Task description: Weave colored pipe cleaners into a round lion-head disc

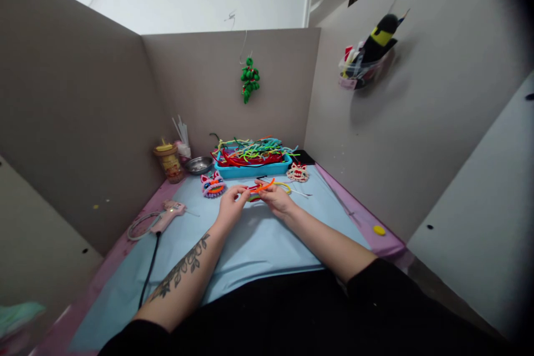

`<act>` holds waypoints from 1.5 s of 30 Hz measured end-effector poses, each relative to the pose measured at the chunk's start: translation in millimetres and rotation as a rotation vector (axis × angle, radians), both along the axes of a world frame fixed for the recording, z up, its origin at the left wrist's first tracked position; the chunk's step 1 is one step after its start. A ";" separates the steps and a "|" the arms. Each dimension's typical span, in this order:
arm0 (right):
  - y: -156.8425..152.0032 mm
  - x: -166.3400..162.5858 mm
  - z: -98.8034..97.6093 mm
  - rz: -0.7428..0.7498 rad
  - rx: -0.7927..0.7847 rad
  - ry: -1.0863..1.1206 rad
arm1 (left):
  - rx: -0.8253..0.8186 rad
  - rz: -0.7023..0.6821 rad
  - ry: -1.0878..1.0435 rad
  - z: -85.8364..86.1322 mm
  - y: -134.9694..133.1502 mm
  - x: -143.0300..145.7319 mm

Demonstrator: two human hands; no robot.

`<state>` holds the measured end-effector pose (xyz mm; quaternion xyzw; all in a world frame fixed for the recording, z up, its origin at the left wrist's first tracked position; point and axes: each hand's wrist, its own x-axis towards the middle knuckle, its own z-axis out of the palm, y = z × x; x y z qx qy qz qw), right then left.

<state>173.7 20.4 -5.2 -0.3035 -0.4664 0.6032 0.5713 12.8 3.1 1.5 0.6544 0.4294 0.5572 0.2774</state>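
Observation:
My left hand (232,206) and my right hand (276,198) meet over the light blue mat (258,245), both pinched on a small bundle of pipe cleaners (262,187) in orange, red and yellow. A yellow loop of it sticks out to the right of my right hand. Just behind my left hand lies a finished pink and purple pipe-cleaner figure (213,184). A white and red one (297,173) lies behind my right hand.
A blue tray (252,168) heaped with coloured pipe cleaners stands at the back. Left of it are a metal dish (199,164), a yellow-lidded cup (169,162) and a pink glue gun (169,214) with its cord. Grey partition walls enclose the desk; a green ornament (250,81) hangs at the back.

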 end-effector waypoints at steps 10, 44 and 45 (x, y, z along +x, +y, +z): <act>4.0 0.1 -6.5 -0.095 0.017 -0.170 | -0.009 -0.027 0.056 0.9 0.7 0.1; -4.2 15.8 -0.3 -0.392 0.789 -0.853 | -0.195 -0.158 0.044 0.9 1.3 -3.5; -3.8 16.1 -0.7 -0.395 0.782 -0.852 | -0.201 -0.152 0.037 0.7 2.1 -3.7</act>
